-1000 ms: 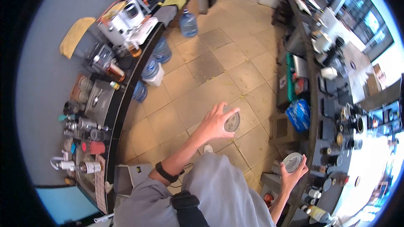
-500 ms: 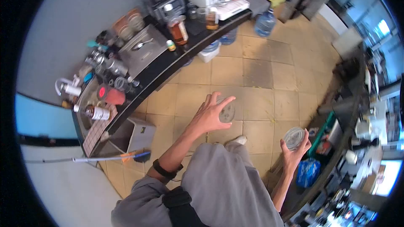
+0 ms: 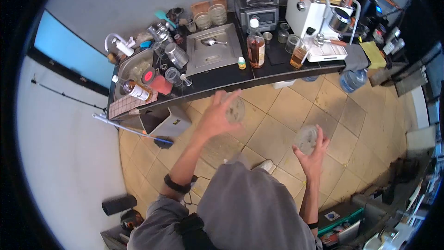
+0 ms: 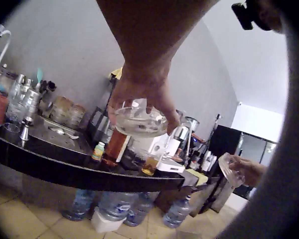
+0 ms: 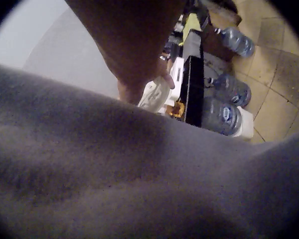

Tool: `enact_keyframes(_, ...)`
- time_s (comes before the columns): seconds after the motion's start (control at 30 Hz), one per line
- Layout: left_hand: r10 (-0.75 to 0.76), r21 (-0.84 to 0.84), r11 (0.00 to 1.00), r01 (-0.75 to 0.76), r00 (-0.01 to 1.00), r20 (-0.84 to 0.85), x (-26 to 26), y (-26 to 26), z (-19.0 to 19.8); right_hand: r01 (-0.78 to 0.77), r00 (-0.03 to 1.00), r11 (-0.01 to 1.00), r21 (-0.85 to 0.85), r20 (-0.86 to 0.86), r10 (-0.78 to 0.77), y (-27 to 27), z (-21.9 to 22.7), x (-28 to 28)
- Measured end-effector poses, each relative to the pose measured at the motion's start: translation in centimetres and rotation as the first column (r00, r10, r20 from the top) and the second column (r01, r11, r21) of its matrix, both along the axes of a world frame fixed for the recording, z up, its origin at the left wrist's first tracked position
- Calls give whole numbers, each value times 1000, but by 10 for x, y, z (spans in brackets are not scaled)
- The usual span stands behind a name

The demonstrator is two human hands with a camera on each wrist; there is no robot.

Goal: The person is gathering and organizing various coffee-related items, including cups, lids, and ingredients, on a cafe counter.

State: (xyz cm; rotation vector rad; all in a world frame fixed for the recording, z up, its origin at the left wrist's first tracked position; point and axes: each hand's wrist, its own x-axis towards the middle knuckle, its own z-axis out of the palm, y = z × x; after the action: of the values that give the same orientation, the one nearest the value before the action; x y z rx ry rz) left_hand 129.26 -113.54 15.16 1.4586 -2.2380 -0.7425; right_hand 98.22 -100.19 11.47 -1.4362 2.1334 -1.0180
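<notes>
My left hand (image 3: 214, 118) grips a shallow round clear glass dish (image 3: 235, 111) by its rim, fingers spread round one side and thumb on the other. Its underside shows in the left wrist view, where the dish (image 4: 139, 125) hangs below the palm. Further right, my right hand (image 3: 312, 161) holds a second round glass dish (image 3: 305, 140) between thumb and fingers. In the head view both dishes appear over the tiled floor, in front of the counter. Grey cloth covers much of the right wrist view and partly hides that hand.
Along the wall runs a black counter (image 3: 259, 75) with a sink (image 3: 138, 67), a steel tray (image 3: 215, 48), stacked glass dishes (image 3: 217, 15), an amber bottle (image 3: 255, 48) and a white espresso machine (image 3: 314, 14). A grey bin (image 3: 171, 122) stands below. Water jugs (image 3: 354, 81) stand on the floor.
My view has turned left, from the aisle between two counters to the counter with the sink. Both hands keep hold of their glass dishes, and the right has come up higher in view.
</notes>
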Motion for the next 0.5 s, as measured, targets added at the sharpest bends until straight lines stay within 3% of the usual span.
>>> enact_keyframes(0.1,156,-100,983,-156,988,-10,10,-29,15,-195,980,981,12,35,195,-49,2,7)
enact_keyframes(0.17,249,-290,920,-262,965,-83,22,-59,15,-304,952,952,-24,36,305,-85,9,19)
enact_keyframes(0.23,294,-328,896,-301,953,-72,36,-92,16,-483,871,873,-71,69,487,-116,20,39)
enact_keyframes(0.27,321,-362,876,-318,946,-55,43,-109,15,-495,864,866,-66,63,499,-131,23,51)
enact_keyframes(0.37,376,-343,864,-369,925,-48,67,-170,9,-599,783,796,-87,142,605,-180,35,90)
enact_keyframes(0.43,385,-335,864,-377,922,-42,86,-220,2,-703,702,704,-99,59,710,-217,44,117)
enact_keyframes(0.5,433,-350,853,-387,899,61,103,-276,-6,-708,700,699,-102,29,713,-255,46,148)
